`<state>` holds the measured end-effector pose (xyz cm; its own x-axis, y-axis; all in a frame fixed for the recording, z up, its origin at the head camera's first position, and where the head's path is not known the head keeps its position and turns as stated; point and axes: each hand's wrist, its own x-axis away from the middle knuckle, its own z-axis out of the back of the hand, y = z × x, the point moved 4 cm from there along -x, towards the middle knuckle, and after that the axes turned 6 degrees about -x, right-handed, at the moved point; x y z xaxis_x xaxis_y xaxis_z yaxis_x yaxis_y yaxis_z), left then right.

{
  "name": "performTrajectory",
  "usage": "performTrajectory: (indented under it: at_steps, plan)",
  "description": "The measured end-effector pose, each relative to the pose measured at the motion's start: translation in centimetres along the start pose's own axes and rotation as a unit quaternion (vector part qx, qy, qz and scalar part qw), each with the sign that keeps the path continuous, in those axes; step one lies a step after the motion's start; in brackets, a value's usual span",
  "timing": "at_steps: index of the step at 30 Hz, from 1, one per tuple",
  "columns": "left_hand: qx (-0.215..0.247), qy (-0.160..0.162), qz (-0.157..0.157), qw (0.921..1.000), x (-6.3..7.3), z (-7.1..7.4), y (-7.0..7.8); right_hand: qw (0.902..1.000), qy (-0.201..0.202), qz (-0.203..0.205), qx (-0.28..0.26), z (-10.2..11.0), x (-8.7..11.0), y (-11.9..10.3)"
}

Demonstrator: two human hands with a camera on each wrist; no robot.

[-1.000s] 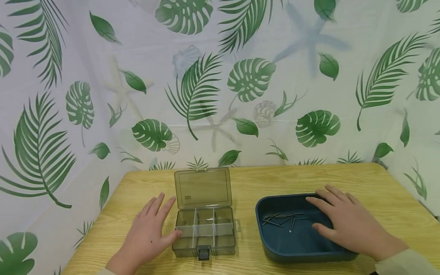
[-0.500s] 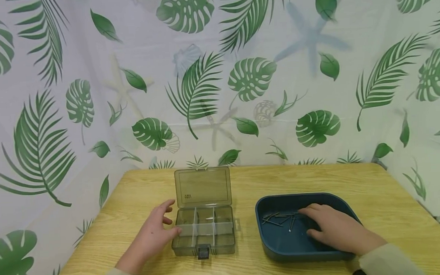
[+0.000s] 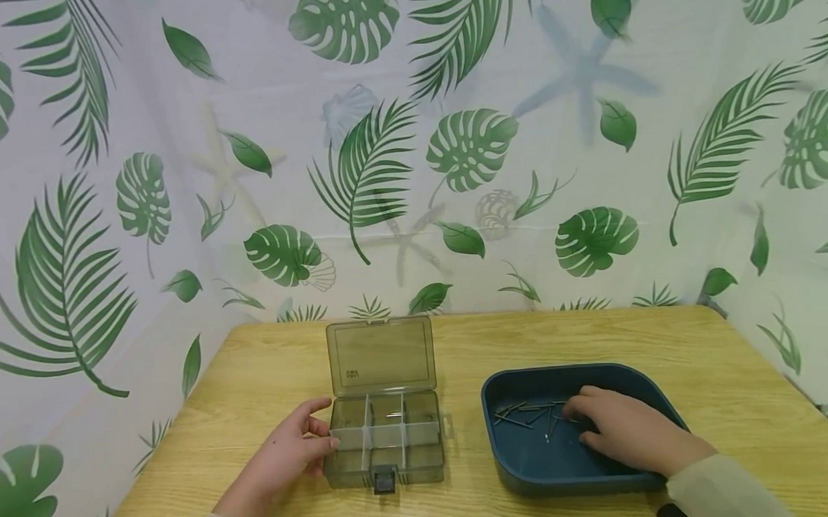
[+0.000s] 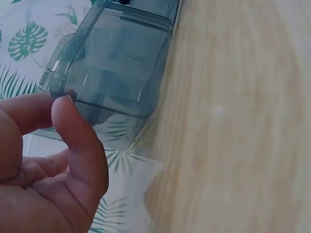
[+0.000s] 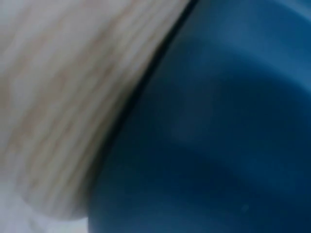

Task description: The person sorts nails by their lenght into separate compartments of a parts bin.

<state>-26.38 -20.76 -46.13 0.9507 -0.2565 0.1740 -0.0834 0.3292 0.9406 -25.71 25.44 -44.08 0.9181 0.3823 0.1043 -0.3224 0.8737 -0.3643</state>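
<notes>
A smoky see-through compartment box [image 3: 383,457] stands on the table with its lid [image 3: 382,356] raised at the back. My left hand [image 3: 291,453] holds the box's left side, its thumb on the wall and its fingers bent beside it. The left wrist view shows the thumb and a finger [image 4: 77,131] at a corner of the box [image 4: 116,63]. My right hand [image 3: 625,430] reaches into a dark blue tray [image 3: 551,467], fingers bent down beside several thin nails [image 3: 518,414]. A gap shows between its thumb and fingers; some fingertips are hidden.
Both containers stand on a wood-grain table [image 3: 461,439], with a strip of bare table between them. A white leaf-print cloth [image 3: 397,175] hangs behind the table. The right wrist view is mostly the tray's blurred blue side [image 5: 209,121].
My right hand has come down into the tray and moved left to the nails. My left hand has gone from spread fingers to bent ones around the box's left side.
</notes>
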Motion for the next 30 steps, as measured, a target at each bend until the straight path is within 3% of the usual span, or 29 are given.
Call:
performTrajectory:
  at_steps: [10,20,30]
  plan:
    - [0.073,-0.037,0.019,0.9964,-0.2,-0.1,-1.7,0.9998,-0.006,0.011,-0.014,-0.5,0.1,0.2]
    - [0.09,-0.046,0.015,0.9948,-0.1,-0.1,-1.7,0.9995,-0.021,-0.006,-0.022,-0.5,0.0,-0.2]
    - [0.092,-0.049,0.01,0.9945,0.0,0.0,-2.0,0.9948,0.047,0.079,-0.044,0.3,0.1,-3.4]
